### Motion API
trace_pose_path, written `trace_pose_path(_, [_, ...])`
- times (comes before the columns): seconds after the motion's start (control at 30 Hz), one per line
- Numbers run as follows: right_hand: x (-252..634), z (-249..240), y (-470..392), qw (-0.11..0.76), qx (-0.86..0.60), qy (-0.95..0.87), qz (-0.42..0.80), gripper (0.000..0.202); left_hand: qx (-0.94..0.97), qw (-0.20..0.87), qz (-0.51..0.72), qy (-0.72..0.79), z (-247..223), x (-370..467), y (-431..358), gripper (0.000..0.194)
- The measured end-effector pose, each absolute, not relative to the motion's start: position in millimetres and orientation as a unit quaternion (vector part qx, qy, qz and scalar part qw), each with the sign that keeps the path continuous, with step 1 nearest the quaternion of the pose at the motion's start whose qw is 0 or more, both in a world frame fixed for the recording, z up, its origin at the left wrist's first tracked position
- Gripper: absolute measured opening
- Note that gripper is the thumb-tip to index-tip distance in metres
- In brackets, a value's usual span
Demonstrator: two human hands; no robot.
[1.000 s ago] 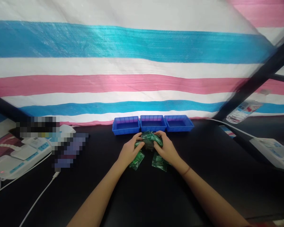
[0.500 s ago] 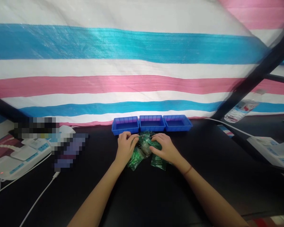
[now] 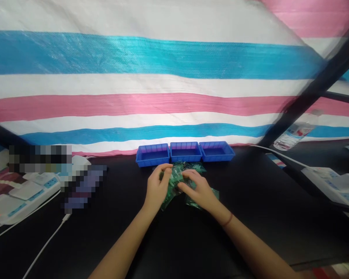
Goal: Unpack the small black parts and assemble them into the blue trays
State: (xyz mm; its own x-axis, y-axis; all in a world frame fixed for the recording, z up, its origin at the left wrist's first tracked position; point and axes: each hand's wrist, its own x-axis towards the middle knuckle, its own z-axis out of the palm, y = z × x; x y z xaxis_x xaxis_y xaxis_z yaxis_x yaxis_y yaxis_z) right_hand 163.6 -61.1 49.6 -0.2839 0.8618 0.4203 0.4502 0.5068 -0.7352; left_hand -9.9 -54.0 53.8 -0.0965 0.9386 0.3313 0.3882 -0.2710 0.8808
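Green packets (image 3: pixel 176 175), long axes askew

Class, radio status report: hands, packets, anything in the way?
Left hand, right hand at green packets. Packets bunched, hands blocking part of the view. Three blue trays just beyond.

A: Light?

B: Striped sheet (image 3: pixel 174 104) bright, palest low down behind the blue bins (image 3: pixel 152 161); whitish sheen toward its upper left; black tabletop (image 3: pixel 174 240) dim, surface detail mostly sunk; small glints on the green packets (image 3: pixel 175 175).

A: Sharpness?

B: Soft overall; clear bottle (image 3: pixel 293 135) hazy, label unreadable; wide-angle stretch toward both sides; coarse pixel blocks masking patches at left.
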Motion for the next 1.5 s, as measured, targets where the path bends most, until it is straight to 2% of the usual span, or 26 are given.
trace_pose_path(0.2, [172, 48, -56, 0.463, -0.458, -0.699, 0.295, 0.012, 0.634, 0.365, 0.448, 0.514, 47, -11, -49, 0.033])
trace_pose_path(0.47, [186, 38, -46, 0.532, -0.387, -0.697, 0.285, 0.017, 0.653, 0.372, 0.448, 0.484, 39, -16, -47, 0.032])
trace_pose_path(0.6, [184, 40, -50, 0.528, -0.422, -0.646, 0.356, 0.020, 0.651, 0.335, 0.494, 0.469, 31, -12, -48, 0.023])
trace_pose_path(0.73, [181, 44, -54, 0.495, -0.424, -0.606, 0.456, 0.023, 0.671, 0.319, 0.504, 0.439, 30, -9, -49, 0.028])
trace_pose_path(0.87, [179, 43, -57, 0.468, -0.399, -0.621, 0.486, 0.033, 0.729, 0.288, 0.457, 0.420, 35, -10, -51, 0.035])
trace_pose_path(0.97, [179, 40, -55, 0.460, -0.404, -0.636, 0.470, 0.031, 0.750, 0.263, 0.424, 0.434, 37, -11, -52, 0.035])
trace_pose_path(1.1, [179, 40, -52, 0.495, -0.411, -0.608, 0.465, 0.049, 0.741, 0.267, 0.423, 0.447, 33, -9, -53, 0.036])
trace_pose_path(1.17, [179, 40, -51, 0.504, -0.415, -0.607, 0.454, 0.042, 0.725, 0.292, 0.440, 0.442, 30, -7, -52, 0.043])
trace_pose_path(1.23, [180, 39, -51, 0.511, -0.414, -0.624, 0.423, 0.022, 0.711, 0.316, 0.452, 0.436, 28, -6, -51, 0.049])
trace_pose_path(1.33, [182, 37, -50, 0.543, -0.388, -0.649, 0.365, 0.005, 0.710, 0.312, 0.466, 0.425, 28, -7, -49, 0.043])
trace_pose_path(1.5, [185, 40, -50, 0.565, -0.374, -0.674, 0.295, 0.020, 0.722, 0.282, 0.456, 0.437, 34, -11, -49, 0.034])
